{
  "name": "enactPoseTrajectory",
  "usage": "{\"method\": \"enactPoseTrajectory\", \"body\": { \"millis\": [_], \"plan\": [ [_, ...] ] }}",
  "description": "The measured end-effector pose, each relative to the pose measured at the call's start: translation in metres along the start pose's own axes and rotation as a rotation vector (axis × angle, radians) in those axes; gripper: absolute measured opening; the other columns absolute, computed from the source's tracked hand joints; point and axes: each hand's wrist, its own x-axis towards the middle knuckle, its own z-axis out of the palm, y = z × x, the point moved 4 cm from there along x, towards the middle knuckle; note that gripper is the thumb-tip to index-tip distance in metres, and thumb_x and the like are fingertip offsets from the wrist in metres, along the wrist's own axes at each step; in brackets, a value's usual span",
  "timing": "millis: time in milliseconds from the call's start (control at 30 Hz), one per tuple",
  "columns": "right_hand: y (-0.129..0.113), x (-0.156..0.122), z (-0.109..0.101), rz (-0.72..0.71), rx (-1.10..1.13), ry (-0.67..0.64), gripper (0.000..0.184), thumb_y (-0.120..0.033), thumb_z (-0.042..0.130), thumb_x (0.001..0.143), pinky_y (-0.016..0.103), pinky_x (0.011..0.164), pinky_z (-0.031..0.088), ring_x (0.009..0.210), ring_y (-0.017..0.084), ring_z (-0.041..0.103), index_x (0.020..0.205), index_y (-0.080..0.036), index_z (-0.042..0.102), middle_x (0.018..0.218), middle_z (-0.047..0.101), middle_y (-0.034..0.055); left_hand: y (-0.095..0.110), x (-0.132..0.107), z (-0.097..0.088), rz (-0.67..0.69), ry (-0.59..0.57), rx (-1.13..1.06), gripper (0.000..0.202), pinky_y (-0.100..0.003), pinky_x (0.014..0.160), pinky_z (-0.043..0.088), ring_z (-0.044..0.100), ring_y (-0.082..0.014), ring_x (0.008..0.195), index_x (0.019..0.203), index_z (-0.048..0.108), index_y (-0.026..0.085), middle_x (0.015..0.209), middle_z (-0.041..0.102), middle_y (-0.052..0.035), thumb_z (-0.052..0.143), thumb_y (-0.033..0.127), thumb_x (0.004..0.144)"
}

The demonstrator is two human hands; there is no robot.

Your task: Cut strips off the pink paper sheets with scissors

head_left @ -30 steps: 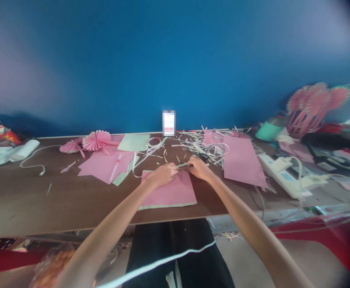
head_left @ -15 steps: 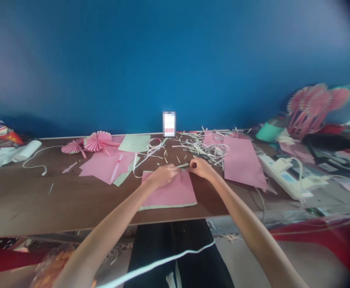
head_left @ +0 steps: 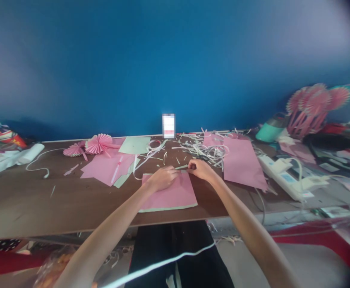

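A pink sheet of paper [head_left: 181, 194] lies at the front of the brown table, with a pale strip along its near edge. My left hand [head_left: 163, 178] rests palm down on its upper part, fingers stretched toward the far edge. At the sheet's far right corner, my right hand [head_left: 199, 168] is closed in a pinch on the end of a narrow pale paper strip [head_left: 182, 167]. This strip runs along the far edge between both hands; its left end is close to my left fingertips, and whether they grip it is unclear.
Loose paper strips [head_left: 205, 150] lie tangled behind my hands. Pink sheets flank them, one on the right [head_left: 242, 162]. Pleated paper fans [head_left: 99, 144] lie left; more fans [head_left: 317, 102] stand right, near a teal bottle [head_left: 269, 130] and a power strip [head_left: 283, 176]. A phone [head_left: 169, 126] leans against the wall.
The view has shifted very slightly. Both hands stay almost in place at the sheet's far edge, my right hand still pinching the paper strip.
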Motion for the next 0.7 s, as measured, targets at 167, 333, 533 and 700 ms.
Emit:
{"method": "enactPoseTrajectory", "body": {
  "millis": [167, 333, 533, 700],
  "plan": [
    [0.001, -0.001, 0.000, -0.017, 0.022, -0.004, 0.012, -0.031, 0.066, 0.073, 0.023, 0.055, 0.032, 0.061, 0.012, 0.054, 0.075, -0.020, 0.061, 0.069, 0.061, -0.0001, 0.000, 0.001, -0.005, -0.159, -0.012, -0.004, 0.040, -0.031, 0.077, 0.048, 0.059, -0.0207, 0.093, 0.131, 0.041, 0.023, 0.105, 0.060, -0.0083, 0.036, 0.023, 0.091],
    [-0.007, -0.003, 0.000, -0.220, 0.057, -0.010, 0.014, -0.032, 0.064, 0.077, 0.025, 0.064, 0.038, 0.069, 0.014, 0.054, 0.078, -0.018, 0.063, 0.076, 0.060, 0.0024, 0.005, 0.005, -0.007, -0.110, -0.005, 0.031, 0.040, -0.031, 0.082, 0.046, 0.058, -0.0206, 0.096, 0.131, 0.042, 0.022, 0.102, 0.060, -0.0089, 0.038, 0.023, 0.091],
    [-0.012, -0.001, 0.006, -0.258, 0.103, -0.029, 0.009, -0.025, 0.065, 0.074, 0.026, 0.069, 0.039, 0.075, 0.016, 0.053, 0.076, -0.017, 0.061, 0.079, 0.058, 0.0029, 0.005, 0.004, -0.003, -0.122, 0.040, 0.060, 0.041, -0.032, 0.084, 0.046, 0.056, -0.0201, 0.102, 0.133, 0.039, 0.024, 0.111, 0.058, -0.0079, 0.031, 0.020, 0.093],
    [-0.017, -0.004, 0.002, -0.228, 0.179, -0.037, 0.007, -0.023, 0.056, 0.080, 0.026, 0.067, 0.039, 0.069, 0.015, 0.054, 0.078, -0.017, 0.058, 0.073, 0.059, 0.0008, -0.004, 0.001, -0.003, -0.265, 0.145, 0.020, 0.038, -0.035, 0.086, 0.045, 0.052, -0.0226, 0.109, 0.129, 0.041, 0.021, 0.122, 0.053, -0.0089, 0.036, 0.034, 0.094]
  ]
}}
